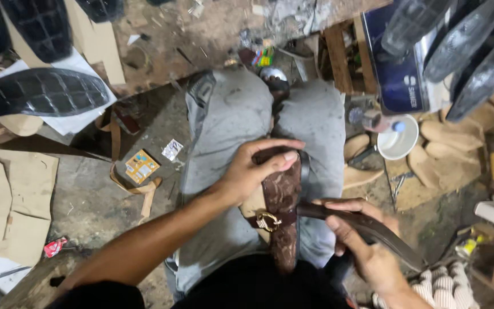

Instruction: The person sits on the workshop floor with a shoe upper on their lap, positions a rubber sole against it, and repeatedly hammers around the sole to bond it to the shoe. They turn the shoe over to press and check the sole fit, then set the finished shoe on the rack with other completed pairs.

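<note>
A brown patterned shoe upper [283,197] with a gold buckle [268,220] lies on my lap, over grey trousers [230,120]. My left hand [257,167] presses down on its toe end, fingers curled over the top. My right hand [361,243] grips a dark brown strap [373,229] that runs from the shoe's side out to the lower right.
Black shoe soles [41,91] lie at the upper left and more soles [458,40] at the upper right. A white bowl [398,140] and wooden shoe lasts [447,143] sit to the right. Cardboard pieces [10,200] cover the floor on the left.
</note>
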